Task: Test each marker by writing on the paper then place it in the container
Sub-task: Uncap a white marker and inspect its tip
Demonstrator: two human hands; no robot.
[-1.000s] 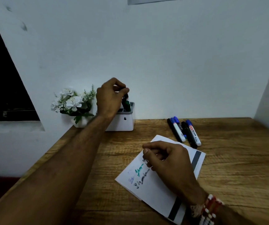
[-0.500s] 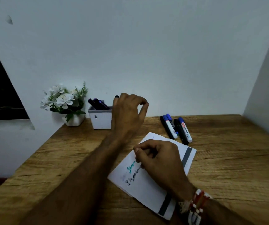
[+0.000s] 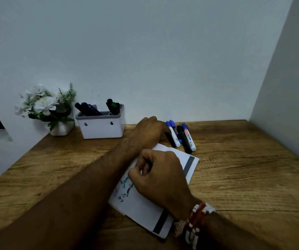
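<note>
1. The left hand [image 3: 147, 134] lies knuckles-up over the left end of the row of loose markers [image 3: 183, 138]. Its fingers are hidden under the back of the hand, so I cannot tell whether they are closed on a marker or only touching one.
2. The right hand [image 3: 160, 177] rests on the paper [image 3: 141, 208] with its fingers curled in, the thumb against the forefinger and nothing visible inside. It likely serves as a weight, holding the sheet steady for the next test stroke.
3. The paper lies askew on the wooden table [image 3: 244, 177]. Blue, green and black scribbles show just left of the right hand.
4. The loose markers lie side by side just beyond the paper's far corner, probably kept there for easy picking.
5. The white container [image 3: 101, 129] stands against the wall, left of the loose markers and apart from the paper. Stored markers [image 3: 89, 110] lean in both its compartments and are presumably already tested. A flower pot [image 3: 46, 109] sits just beside it.
</note>
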